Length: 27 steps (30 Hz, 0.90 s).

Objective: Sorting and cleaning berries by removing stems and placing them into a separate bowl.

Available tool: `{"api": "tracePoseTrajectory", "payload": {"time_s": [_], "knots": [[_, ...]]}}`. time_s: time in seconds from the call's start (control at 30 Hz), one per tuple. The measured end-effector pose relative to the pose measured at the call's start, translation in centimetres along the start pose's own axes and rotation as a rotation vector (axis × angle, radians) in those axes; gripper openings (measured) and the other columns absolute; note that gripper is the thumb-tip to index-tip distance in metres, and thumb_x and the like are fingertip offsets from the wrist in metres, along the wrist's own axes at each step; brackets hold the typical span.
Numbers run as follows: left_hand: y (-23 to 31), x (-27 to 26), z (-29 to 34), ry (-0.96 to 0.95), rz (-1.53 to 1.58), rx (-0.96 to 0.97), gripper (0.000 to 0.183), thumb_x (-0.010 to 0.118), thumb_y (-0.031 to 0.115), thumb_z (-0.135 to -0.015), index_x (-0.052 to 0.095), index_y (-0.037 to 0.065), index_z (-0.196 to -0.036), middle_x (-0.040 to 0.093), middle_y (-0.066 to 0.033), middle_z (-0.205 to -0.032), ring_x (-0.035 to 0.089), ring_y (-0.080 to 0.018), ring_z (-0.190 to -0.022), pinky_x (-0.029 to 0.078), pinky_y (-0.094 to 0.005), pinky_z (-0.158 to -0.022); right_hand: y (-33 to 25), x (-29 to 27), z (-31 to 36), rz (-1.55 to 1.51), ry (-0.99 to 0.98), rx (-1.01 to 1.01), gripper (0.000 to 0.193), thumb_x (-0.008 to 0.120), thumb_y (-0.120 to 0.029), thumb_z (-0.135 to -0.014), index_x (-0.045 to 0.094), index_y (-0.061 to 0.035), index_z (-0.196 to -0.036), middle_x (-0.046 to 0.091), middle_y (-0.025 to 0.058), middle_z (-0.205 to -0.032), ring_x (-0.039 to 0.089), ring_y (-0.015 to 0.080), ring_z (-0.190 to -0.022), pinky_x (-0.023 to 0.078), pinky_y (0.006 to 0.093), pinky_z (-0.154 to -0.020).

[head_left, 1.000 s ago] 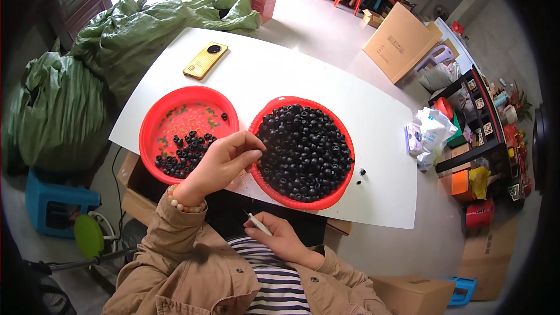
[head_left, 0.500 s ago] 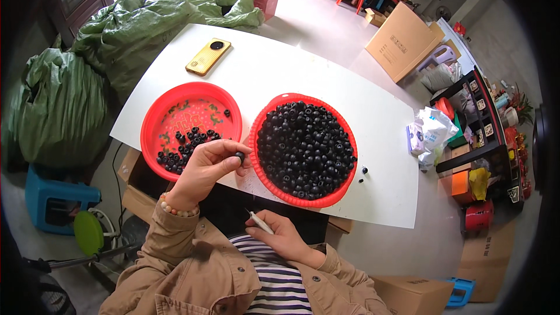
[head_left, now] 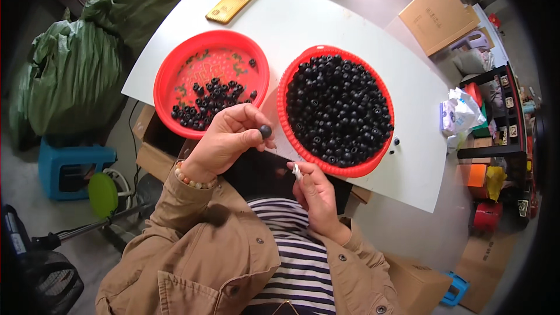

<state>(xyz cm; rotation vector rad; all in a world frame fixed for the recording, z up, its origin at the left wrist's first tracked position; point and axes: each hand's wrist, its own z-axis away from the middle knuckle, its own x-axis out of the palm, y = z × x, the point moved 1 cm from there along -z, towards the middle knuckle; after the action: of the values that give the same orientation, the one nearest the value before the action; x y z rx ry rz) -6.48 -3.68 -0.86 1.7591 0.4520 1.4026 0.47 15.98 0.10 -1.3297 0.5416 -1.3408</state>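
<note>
My left hand (head_left: pixel 233 140), with a beaded bracelet at the wrist, pinches a small dark ball (head_left: pixel 265 132) between thumb and fingers, just beyond the table's near edge. My right hand (head_left: pixel 315 195) is closed around a slim white tool (head_left: pixel 297 171); its far end is too small to make out. Behind the left hand lies a shallow red tray (head_left: pixel 166 81) with a loose group of dark balls (head_left: pixel 213 102), some showing ring-like openings. To its right, a red basket (head_left: pixel 284 111) is heaped with many similar balls (head_left: pixel 341 111).
A gold phone (head_left: pixel 231 6) lies at the back of the white table (head_left: pixel 408 87). A few dark bits (head_left: pixel 396 141) sit right of the basket. Green sacks (head_left: pixel 70 81) and a blue stool (head_left: pixel 73 166) stand at left. Cardboard boxes (head_left: pixel 434 14) and a dark shelf (head_left: pixel 490 151) are at right.
The view has shifted, so the table sits higher in the picture. My right hand has turned upward and moved nearer the left hand with the white tool. The left hand still pinches a ball.
</note>
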Motion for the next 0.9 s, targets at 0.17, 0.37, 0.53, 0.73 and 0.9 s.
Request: {"api": "tracePoseTrajectory", "payload": {"time_s": [0.17,0.37,0.53,0.73,0.9], "knots": [[-0.5,0.7,0.2,0.017,-0.099,-0.045,0.02,0.065,0.014,-0.078,0.056,0.001,-0.091,0.055,-0.0083,-0.083,0.056,-0.0145,-0.07,0.045,-0.0222,-0.062,0.2,-0.3,-0.2,0.088,-0.013,-0.064,0.026,0.051,-0.017,-0.09,0.048,0.0013,-0.108,0.05,-0.0016,-0.086,0.043,0.0029,-0.076,0.036,0.0164,-0.068],[-0.5,2.0,0.0,0.002,-0.114,-0.098,0.021,0.066,0.012,-0.077,0.059,0.0,-0.092,0.055,-0.0077,-0.085,0.057,-0.015,-0.072,0.047,-0.0232,-0.063,-0.9,-0.3,-0.5,0.279,0.052,-0.259,0.027,0.059,-0.017,-0.085,0.052,0.0004,-0.105,0.058,0.0033,-0.089,0.05,0.005,-0.079,0.041,0.0192,-0.07],[-1.1,2.1,0.0,-0.034,-0.101,-0.109,0.02,0.067,0.009,-0.076,0.059,-0.002,-0.091,0.055,-0.0075,-0.088,0.056,-0.014,-0.076,0.048,-0.0244,-0.067,-2.1,0.2,-0.6,0.386,0.042,-0.304,0.027,0.063,-0.012,-0.081,0.054,-0.0004,-0.103,0.06,0.0043,-0.084,0.052,0.0045,-0.075,0.042,0.0187,-0.065],[-1.0,2.5,0.1,-0.04,-0.116,-0.123,0.019,0.066,0.007,-0.076,0.058,-0.002,-0.09,0.055,-0.0078,-0.088,0.055,-0.0133,-0.079,0.046,-0.0241,-0.07,-2.6,0.6,-0.6,0.388,0.074,-0.321,0.03,0.064,-0.01,-0.081,0.052,-0.0009,-0.106,0.061,0.004,-0.082,0.052,0.003,-0.073,0.042,0.0173,-0.063],[-0.8,2.7,0.1,-0.069,-0.164,-0.104,0.017,0.066,0.006,-0.076,0.059,-0.002,-0.088,0.056,-0.0078,-0.087,0.055,-0.0135,-0.08,0.045,-0.024,-0.07,-2.6,0.3,-0.5,0.424,0.055,-0.301,0.031,0.064,-0.011,-0.08,0.053,-0.0018,-0.108,0.06,0.0032,-0.081,0.051,0.0026,-0.071,0.041,0.0171,-0.062]]}}
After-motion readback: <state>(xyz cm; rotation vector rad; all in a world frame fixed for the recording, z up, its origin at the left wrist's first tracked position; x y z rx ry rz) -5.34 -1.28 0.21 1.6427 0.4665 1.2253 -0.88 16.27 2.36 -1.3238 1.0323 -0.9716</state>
